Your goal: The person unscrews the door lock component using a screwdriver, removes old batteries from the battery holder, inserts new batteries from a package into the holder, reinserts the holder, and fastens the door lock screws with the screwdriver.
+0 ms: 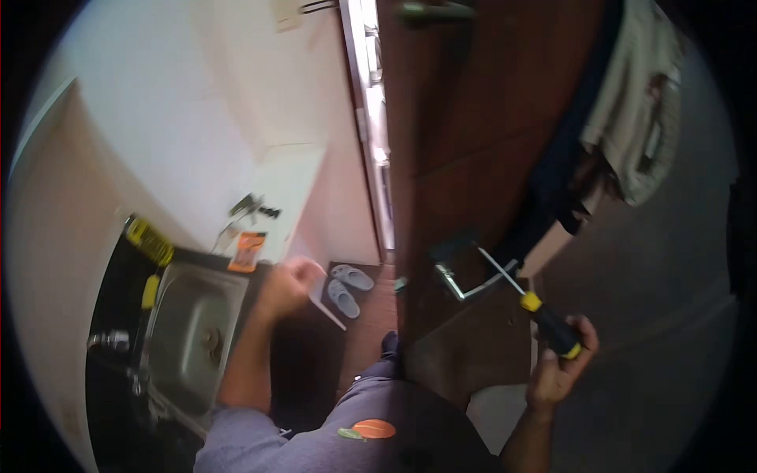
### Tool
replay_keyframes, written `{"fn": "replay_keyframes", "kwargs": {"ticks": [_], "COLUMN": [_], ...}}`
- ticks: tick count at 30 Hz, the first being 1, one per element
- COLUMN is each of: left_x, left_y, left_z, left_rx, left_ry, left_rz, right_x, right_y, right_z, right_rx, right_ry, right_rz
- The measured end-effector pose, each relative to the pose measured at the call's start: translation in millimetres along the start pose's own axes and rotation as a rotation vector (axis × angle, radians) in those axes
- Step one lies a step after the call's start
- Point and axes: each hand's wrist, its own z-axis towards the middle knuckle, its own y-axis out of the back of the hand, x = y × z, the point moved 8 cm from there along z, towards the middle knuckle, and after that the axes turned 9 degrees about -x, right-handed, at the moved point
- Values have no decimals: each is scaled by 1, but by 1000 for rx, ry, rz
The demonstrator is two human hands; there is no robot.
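My right hand (558, 370) is closed around the black and yellow handle of a screwdriver (552, 325). Its long metal shaft slants up and left, the tip near a shiny angled metal bar (465, 295) low by the brown door. My left hand (290, 285) hovers past the counter's edge, its fingers bent together and slightly blurred. Whatever those fingers hold, if anything, is too small or hidden to make out. Beneath that hand is a thin white edge (327, 309); whether it touches the hand I cannot tell.
At left a steel sink (236, 288) with a tap (110, 340) is set in a dark counter. An orange packet (247, 251) and small items (254, 206) lie behind it. Grey clogs (344, 299) stand on the floor. The brown door (473, 118) is ajar; clothes (631, 110) hang at right.
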Motion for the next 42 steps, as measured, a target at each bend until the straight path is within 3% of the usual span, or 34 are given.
{"fn": "replay_keyframes", "kwargs": {"ticks": [1,2,3,4,6,8,9,10,11,12,14,18,19,20,22,24,27,28,30,33,35,36,38,41,42], "left_x": [-34,-82,-125,-162,-214,-233,-239,-242,-242,-243,-245,-259,-254,-248,-236,-240,-250,-254,-254,-241,-232,-235,-232,-241,-242], "left_y": [-47,-76,-99,-114,-146,-182,-192,-201,-208,-211,-208,-179,-185,-193,-216,-211,-185,-182,-184,-208,-213,-210,-203,-190,-188], "left_z": [-17,-40,-62,-81,-87,-75,-74,-71,-69,-70,-71,-82,-83,-81,-78,-74,-77,-78,-79,-73,-60,-62,-67,-73,-72], "left_rx": [298,486,701,788,803,867,876,884,888,902,926,995,991,985,1069,1084,902,944,982,1103,1014,1015,833,788,789], "left_ry": [-162,-413,-392,-554,-498,-166,-171,-36,104,100,52,141,168,164,155,80,142,190,237,355,115,113,310,431,432], "left_rz": [-315,-366,-399,-530,-721,-1055,-1056,-1195,-1327,-1324,-1393,-1587,-1562,-1564,-1566,-1612,-1565,-1651,-1739,-1959,-1920,-1919,-1872,-1866,-1867], "right_x": [4,3,2,4,1,6,11,18,29,35,30,23,31,29,43,52,25,22,31,40,55,58,57,8,6], "right_y": [7,5,2,3,0,-4,-8,-11,-14,-13,-1,-7,-11,-11,-17,-17,-4,-4,-7,-15,-21,-16,-8,1,0], "right_z": [3,6,7,8,3,-4,-4,-4,1,2,5,0,1,2,0,1,-4,-6,-6,2,3,8,11,-6,-6], "right_rx": [-33,11,60,43,78,22,44,67,113,103,-32,181,161,164,248,287,83,82,136,310,362,254,143,202,203], "right_ry": [2,-51,-105,-104,-179,-71,-4,62,134,137,-58,-209,37,41,312,334,-367,-368,-6,184,307,230,150,-468,-468], "right_rz": [-36,-16,12,-1,-199,-202,-98,4,-77,-86,-92,-282,-308,-304,-380,-435,89,87,-197,-250,-318,-269,-220,-163,-164]}}
